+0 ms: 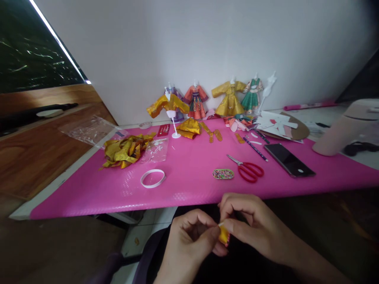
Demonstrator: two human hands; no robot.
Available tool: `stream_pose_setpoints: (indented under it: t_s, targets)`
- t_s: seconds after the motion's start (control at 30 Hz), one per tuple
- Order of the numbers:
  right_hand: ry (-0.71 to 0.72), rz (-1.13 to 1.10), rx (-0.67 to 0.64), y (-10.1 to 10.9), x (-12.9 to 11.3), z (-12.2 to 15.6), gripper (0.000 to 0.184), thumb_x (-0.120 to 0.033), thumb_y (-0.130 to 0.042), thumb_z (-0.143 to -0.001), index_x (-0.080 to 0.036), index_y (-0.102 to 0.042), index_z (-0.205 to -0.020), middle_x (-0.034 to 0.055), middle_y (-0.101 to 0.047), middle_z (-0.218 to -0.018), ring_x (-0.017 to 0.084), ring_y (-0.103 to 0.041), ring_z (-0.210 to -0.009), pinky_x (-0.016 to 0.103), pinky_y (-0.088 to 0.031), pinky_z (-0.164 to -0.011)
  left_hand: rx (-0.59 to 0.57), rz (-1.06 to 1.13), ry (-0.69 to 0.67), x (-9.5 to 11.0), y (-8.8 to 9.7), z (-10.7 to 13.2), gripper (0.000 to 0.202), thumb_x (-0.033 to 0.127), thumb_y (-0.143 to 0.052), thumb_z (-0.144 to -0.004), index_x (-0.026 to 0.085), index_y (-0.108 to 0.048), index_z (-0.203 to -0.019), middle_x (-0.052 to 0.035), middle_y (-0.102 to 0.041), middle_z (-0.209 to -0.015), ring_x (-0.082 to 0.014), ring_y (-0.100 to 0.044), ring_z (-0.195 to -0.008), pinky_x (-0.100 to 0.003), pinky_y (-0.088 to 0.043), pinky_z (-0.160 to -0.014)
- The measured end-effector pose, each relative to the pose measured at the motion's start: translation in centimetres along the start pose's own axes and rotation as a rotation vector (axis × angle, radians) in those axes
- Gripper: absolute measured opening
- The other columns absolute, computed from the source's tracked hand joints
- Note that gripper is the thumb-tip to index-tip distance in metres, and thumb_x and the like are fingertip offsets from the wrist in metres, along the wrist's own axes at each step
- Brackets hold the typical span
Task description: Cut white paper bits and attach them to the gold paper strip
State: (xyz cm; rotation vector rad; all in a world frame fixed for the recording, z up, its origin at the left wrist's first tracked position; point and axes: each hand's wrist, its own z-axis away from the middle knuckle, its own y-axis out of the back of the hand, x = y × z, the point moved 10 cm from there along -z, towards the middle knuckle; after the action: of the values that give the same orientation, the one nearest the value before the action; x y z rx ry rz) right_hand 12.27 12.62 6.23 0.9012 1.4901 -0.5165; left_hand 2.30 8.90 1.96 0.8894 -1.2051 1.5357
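Observation:
Below the table's front edge, over my lap, my left hand [197, 236] and my right hand [248, 225] meet around a small yellow piece of fabric [224, 235] with a reddish edge. Both pinch it between thumb and fingers, and a small whitish bit shows at its top. My fingers cover much of the piece. Nearest to the hands on the table lie red-handled scissors [248, 169], partly spread, and a small oval case with a speckled pattern [223, 174].
A pink mat [189, 177] covers the table. Several dressed mini mannequins [231, 98] stand along the wall. Left are gold fabric scraps [127, 150], a clear bag [156, 150] and a white ring [152, 178]. Right are a pen [256, 149], a phone [289, 159] and a pink bottle [345, 128].

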Motion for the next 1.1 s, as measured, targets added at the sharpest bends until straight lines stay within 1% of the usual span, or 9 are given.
stream_pose_setpoints:
  t_s: [0.1,0.33,0.47,0.53,0.7,0.83,0.93,1.1]
  targets:
    - [0.010,-0.030,0.013,0.2,-0.2,0.0,0.012,-0.020,-0.058,-0.081,-0.019,-0.061,-0.070,-0.0013,-0.058,-0.068,0.014,-0.052,-0.065,0.028,-0.039,-0.061,0.005,-0.004,0.002,-0.1,0.1,0.0,0.018,0.024,-0.080,-0.067,0.016,-0.064,-0.060,-0.0007,-0.071,-0.048,-0.0103,-0.065,-0.044,-0.018,-0.052,-0.050]
    - [-0.001,0.019,0.015,0.1,0.0,0.0,0.013,-0.013,-0.059,-0.078,-0.020,-0.058,-0.066,-0.0023,-0.057,-0.067,0.013,-0.050,-0.064,0.027,-0.038,-0.059,0.004,0.003,-0.008,0.0,0.1,0.1,0.017,0.023,-0.078,-0.069,0.016,-0.064,-0.061,-0.0013,-0.072,-0.048,-0.0099,-0.065,-0.045,-0.018,-0.051,-0.051]
    - [-0.009,0.025,0.020,0.2,0.0,0.0,0.013,-0.012,-0.058,-0.077,-0.020,-0.058,-0.066,-0.0024,-0.057,-0.066,0.013,-0.051,-0.063,0.027,-0.039,-0.060,-0.003,0.014,-0.019,0.1,0.0,0.2,0.013,0.020,-0.078,-0.067,0.016,-0.065,-0.067,0.0000,-0.072,-0.049,-0.0101,-0.066,-0.046,-0.017,-0.050,-0.051]
    - [-0.014,0.023,0.017,0.2,0.0,0.0,0.013,-0.013,-0.058,-0.077,-0.020,-0.058,-0.066,-0.0023,-0.057,-0.066,0.013,-0.050,-0.063,0.027,-0.039,-0.059,-0.002,0.020,-0.016,0.1,-0.2,0.2,0.014,0.020,-0.078,-0.067,0.016,-0.065,-0.067,0.0005,-0.071,-0.048,-0.0099,-0.065,-0.045,-0.017,-0.050,-0.051]
    - [-0.010,0.005,0.005,0.2,-0.2,-0.1,0.011,-0.015,-0.059,-0.077,-0.019,-0.059,-0.067,-0.0022,-0.056,-0.066,0.013,-0.050,-0.064,0.027,-0.039,-0.060,0.018,0.004,-0.008,0.4,-0.3,0.2,0.015,0.022,-0.077,-0.068,0.016,-0.065,-0.062,0.0001,-0.070,-0.046,-0.0087,-0.063,-0.043,-0.017,-0.049,-0.050]
    - [-0.051,-0.003,0.019,0.2,0.2,0.0,0.009,-0.017,-0.061,-0.076,-0.019,-0.060,-0.067,-0.0019,-0.057,-0.065,0.013,-0.050,-0.063,0.027,-0.039,-0.059,0.021,-0.007,0.005,0.3,-0.2,0.2,0.014,0.021,-0.077,-0.067,0.016,-0.066,-0.062,0.0000,-0.070,-0.046,-0.0095,-0.064,-0.044,-0.017,-0.050,-0.050]
    - [-0.080,-0.003,0.023,0.1,0.6,0.1,0.009,-0.017,-0.061,-0.073,-0.020,-0.059,-0.065,-0.0021,-0.057,-0.064,0.013,-0.050,-0.061,0.027,-0.037,-0.057,0.004,-0.013,0.015,0.2,-0.2,0.2,0.013,0.021,-0.077,-0.067,0.016,-0.066,-0.061,0.0000,-0.070,-0.046,-0.0098,-0.065,-0.044,-0.018,-0.051,-0.050]
    - [-0.119,-0.037,0.003,-0.1,1.2,0.0,0.008,-0.018,-0.060,-0.073,-0.020,-0.059,-0.065,-0.0018,-0.058,-0.064,0.014,-0.050,-0.062,0.028,-0.037,-0.059,-0.024,0.009,0.020,0.1,-0.4,0.1,0.011,0.018,-0.077,-0.065,0.016,-0.067,-0.062,0.0007,-0.071,-0.048,-0.0096,-0.065,-0.045,-0.017,-0.051,-0.051]
